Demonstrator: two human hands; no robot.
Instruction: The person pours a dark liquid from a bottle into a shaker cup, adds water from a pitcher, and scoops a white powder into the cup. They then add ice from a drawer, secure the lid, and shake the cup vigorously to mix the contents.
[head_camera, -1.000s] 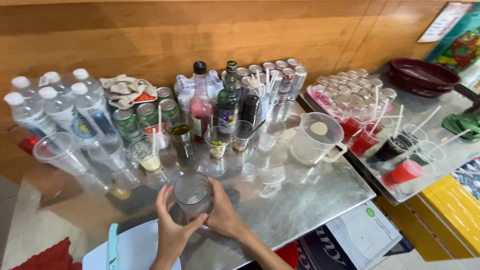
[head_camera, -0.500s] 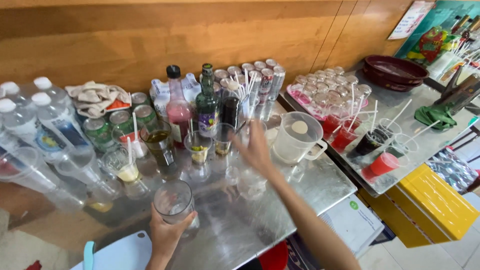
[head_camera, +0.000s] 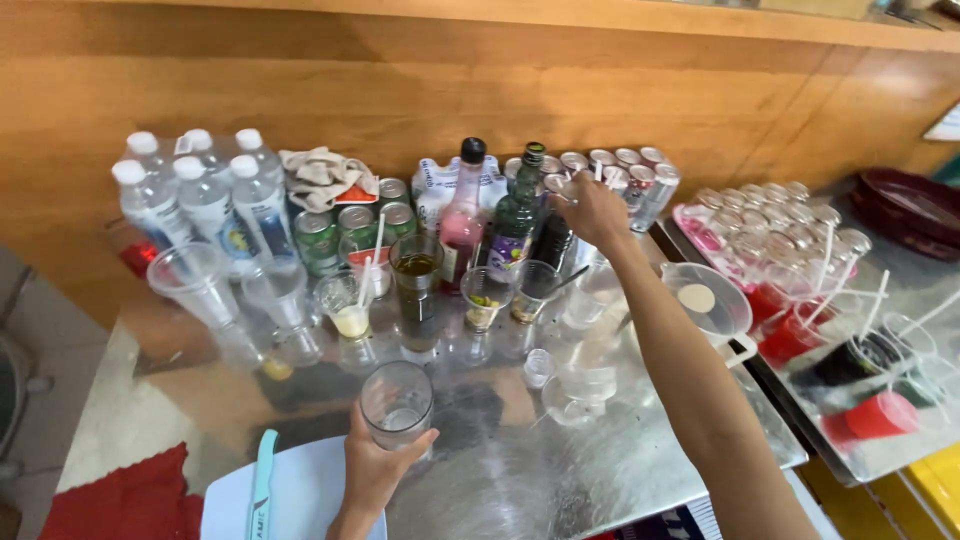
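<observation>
A steel counter (head_camera: 560, 480) fills the view, backed by a wooden wall panel (head_camera: 400, 90). Everything below is placed relative to the green glass bottle (head_camera: 517, 215) standing near the middle of the back row.

Far to the left of the green bottle stands a cluster of clear plastic water bottles (head_camera: 205, 200) with white caps. Between them and the green bottle sit green drink cans (head_camera: 320, 240) and a crumpled cloth (head_camera: 322, 172). Just left of the green bottle is a bottle of pink liquid (head_camera: 462, 215) with a black cap. Behind and to the right of it is a group of silver cans (head_camera: 625, 170). To the right and nearer the camera stands a clear plastic jug (head_camera: 710, 305), and beyond that a tray (head_camera: 880, 455) of red drinks with straws. In front of the green bottle stands a row of small glasses, one a tall glass of dark liquid (head_camera: 417, 295).

The right hand (head_camera: 592, 208) reaches out just to the right of the green bottle, fingers curled and closed around something small beside the cans; what it pinches cannot be made out.

Well in front of the green bottle, at the counter's near edge, the left hand (head_camera: 378, 470) wraps its fingers partway around an upright clear drinking glass (head_camera: 397, 405), gripping it from below and behind. Left of that hand lies a pale blue cutting board (head_camera: 290, 490).
</observation>
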